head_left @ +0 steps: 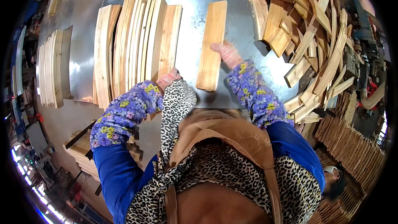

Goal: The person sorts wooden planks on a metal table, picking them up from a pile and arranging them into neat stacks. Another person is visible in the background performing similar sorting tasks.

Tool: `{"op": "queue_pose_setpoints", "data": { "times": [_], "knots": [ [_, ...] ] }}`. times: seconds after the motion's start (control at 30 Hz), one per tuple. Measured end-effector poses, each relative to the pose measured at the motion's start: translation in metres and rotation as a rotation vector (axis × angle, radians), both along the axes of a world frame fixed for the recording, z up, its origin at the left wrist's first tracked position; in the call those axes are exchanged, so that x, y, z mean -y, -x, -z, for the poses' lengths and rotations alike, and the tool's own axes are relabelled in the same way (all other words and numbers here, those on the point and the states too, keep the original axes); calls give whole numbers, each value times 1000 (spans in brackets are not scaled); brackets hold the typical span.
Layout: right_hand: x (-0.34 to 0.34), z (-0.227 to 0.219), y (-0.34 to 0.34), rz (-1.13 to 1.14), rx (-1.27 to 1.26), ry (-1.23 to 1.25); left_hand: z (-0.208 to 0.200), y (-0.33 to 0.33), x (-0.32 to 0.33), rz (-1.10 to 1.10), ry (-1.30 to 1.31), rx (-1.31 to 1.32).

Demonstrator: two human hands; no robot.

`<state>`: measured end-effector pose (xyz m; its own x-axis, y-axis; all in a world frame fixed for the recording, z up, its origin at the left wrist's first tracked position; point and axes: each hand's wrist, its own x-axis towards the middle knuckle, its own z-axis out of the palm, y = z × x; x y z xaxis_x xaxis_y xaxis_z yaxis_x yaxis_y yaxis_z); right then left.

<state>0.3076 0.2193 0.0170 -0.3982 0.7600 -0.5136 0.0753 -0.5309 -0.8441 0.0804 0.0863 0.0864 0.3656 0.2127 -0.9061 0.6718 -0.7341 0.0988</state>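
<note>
My right hand [229, 54] grips the right edge of a single pale wooden board [213, 43]. The board lies lengthwise away from me over the metal tabletop [188, 29], tilted slightly. To its left, several wooden planks stand on edge in a tight row [132, 43]. Closed at the near end of the row's rightmost plank [170, 37] is my left hand [168, 79], its fingers curled and partly hidden beside a leopard-print cloth. Both forearms wear purple flowered sleeve covers.
A jumbled heap of loose boards [315, 37] fills the right side of the table. A second plank stack [52, 68] stands far left. Below the table's left edge are more stacked boards [83, 153]. Piled wood slats [352, 145] and a masked person [333, 182] are at lower right.
</note>
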Motion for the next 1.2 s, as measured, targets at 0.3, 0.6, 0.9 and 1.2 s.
{"op": "queue_pose_setpoints", "data": {
  "times": [0.3, 0.6, 0.9, 1.2],
  "knots": [
    [101, 11, 130, -883, 364, -273, -42, 18, 42, -309, -86, 314],
    [-206, 103, 18, 552, -344, 209, 24, -5, 70, -1120, -348, 657],
    [-333, 99, 42, 746, -216, 82, 48, -11, 59, -1442, -258, 458],
    [-78, 28, -108, 609, -175, 140, 92, -57, -10, -1535, -940, 1042]
  ]
}}
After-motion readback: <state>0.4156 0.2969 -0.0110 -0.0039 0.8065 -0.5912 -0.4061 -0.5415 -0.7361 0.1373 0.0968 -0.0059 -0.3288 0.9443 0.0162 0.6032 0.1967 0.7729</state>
